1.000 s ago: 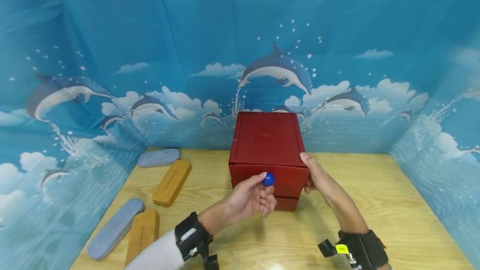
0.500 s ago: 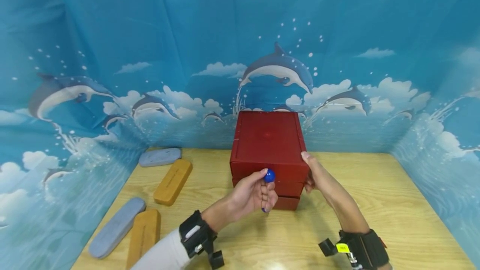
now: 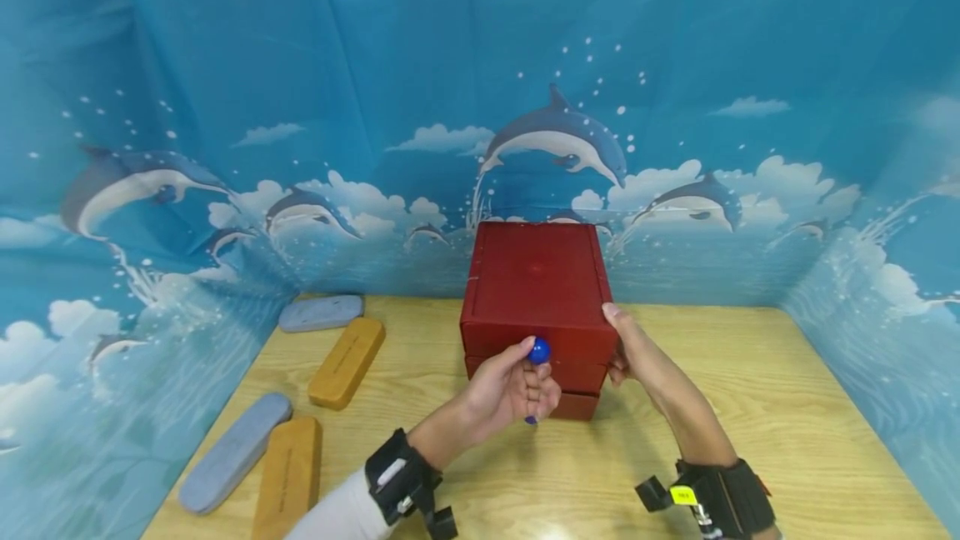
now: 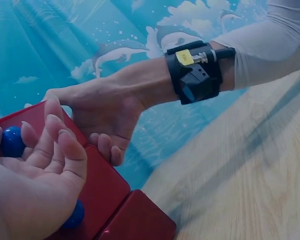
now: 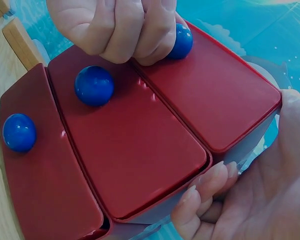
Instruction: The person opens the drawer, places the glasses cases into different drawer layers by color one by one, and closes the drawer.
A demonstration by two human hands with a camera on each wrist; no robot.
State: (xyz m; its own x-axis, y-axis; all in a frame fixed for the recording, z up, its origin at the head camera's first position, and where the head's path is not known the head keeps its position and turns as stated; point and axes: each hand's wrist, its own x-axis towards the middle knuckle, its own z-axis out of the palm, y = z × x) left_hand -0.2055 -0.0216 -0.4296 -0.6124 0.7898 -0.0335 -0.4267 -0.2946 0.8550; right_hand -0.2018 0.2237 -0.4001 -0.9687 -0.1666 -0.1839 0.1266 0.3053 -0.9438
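A red drawer box (image 3: 534,273) stands at the middle of the table, with three drawers stacked one over another, as the right wrist view shows. Each drawer front carries a round blue knob. My left hand (image 3: 498,398) pinches the top knob (image 3: 539,350) between thumb and forefinger, its other fingers curled below. The middle knob (image 5: 94,86) and the bottom knob (image 5: 19,132) are free. At the box's front right corner, my right hand (image 3: 633,348) grips it, thumb on the top edge and fingers curled against the side. The top drawer front sits flush with the box.
On the table's left side lie two grey-blue oblong cases (image 3: 236,452) (image 3: 321,313) and two yellow-brown ones (image 3: 347,363) (image 3: 287,473) with printed text. A blue dolphin-print curtain (image 3: 375,107) walls the wooden table (image 3: 735,390) at the back and both sides.
The top drawer's front edge stood slightly apart from the box a second ago; it has gone in flush. My left hand moved slightly forward with the knob. My right hand stayed at the corner.
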